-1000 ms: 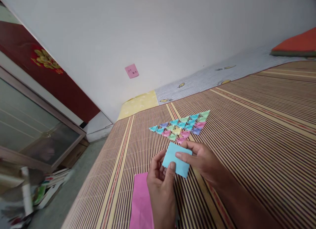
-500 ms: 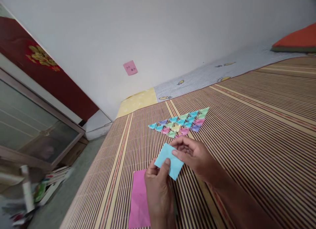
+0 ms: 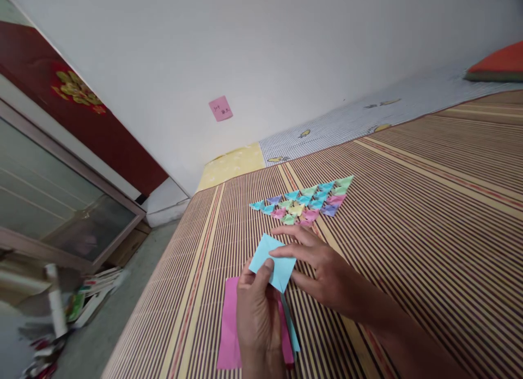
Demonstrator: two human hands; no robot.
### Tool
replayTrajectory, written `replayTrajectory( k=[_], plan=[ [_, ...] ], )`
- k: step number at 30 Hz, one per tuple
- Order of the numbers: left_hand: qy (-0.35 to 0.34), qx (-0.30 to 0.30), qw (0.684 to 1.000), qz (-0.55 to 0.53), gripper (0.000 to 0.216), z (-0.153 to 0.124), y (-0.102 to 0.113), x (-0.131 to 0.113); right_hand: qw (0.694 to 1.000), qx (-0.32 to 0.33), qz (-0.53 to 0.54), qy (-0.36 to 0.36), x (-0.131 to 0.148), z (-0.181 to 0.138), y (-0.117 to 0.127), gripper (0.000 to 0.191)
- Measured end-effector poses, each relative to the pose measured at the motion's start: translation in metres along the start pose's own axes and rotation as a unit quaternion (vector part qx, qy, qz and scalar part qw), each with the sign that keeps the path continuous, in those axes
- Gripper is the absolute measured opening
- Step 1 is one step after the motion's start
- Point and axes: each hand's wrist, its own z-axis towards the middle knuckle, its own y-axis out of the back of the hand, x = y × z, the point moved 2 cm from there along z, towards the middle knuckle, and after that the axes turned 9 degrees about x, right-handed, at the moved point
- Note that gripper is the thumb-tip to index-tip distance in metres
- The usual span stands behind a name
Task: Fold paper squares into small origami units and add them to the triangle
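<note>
Held above the mat is a small light-blue square of folded paper [image 3: 281, 270], tilted so a corner points up, with crease lines running across it. My left hand [image 3: 258, 300] grips it from below, thumb pressed on its face and fingers behind. The fingers of my right hand [image 3: 312, 264] are spread, one fingertip resting on the paper's face and another beyond its top edge. Under my left hand lies a pink paper sheet [image 3: 229, 324], partly covered. A strip of blue paper [image 3: 291, 327] shows at its right side.
Ahead, several small folded paper triangles [image 3: 304, 200] in mixed colours form rows on the striped mat [image 3: 392, 226]. A pink note [image 3: 220, 108] is stuck to the wall [image 3: 286, 52]. Left, below the mat's edge, are the floor [image 3: 141, 275] and clutter [image 3: 93, 297]. An orange cushion [image 3: 496, 63] lies far right.
My right hand's fingers have spread from a closer hold, and one now lies on the paper's face. The folded paper has turned slightly. More pink and blue paper shows beneath; the view has shifted a little.
</note>
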Motion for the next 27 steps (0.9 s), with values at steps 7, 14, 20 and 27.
replayTrajectory(
  k=[7,14,20,27],
  plan=[
    [0.01,0.005,1.0,0.001,0.03,-0.0015,0.0019,0.0009,0.998,-0.007,0.052,-0.026,-0.0041,-0.0006,-0.0038,0.047],
    [-0.008,0.013,1.0,-0.012,0.024,-0.0044,0.0008,0.0031,0.995,-0.056,0.08,-0.012,-0.0092,0.0016,-0.0052,0.033],
    [-0.038,0.043,0.997,0.049,0.016,-0.0035,-0.0012,0.0029,0.991,-0.084,0.104,-0.01,-0.0057,0.0045,-0.0037,0.015],
    [-0.041,0.067,0.996,0.053,0.022,-0.0071,-0.0072,0.0039,0.974,-0.103,0.186,-0.074,-0.0001,0.0054,-0.0013,0.012]
  ],
)
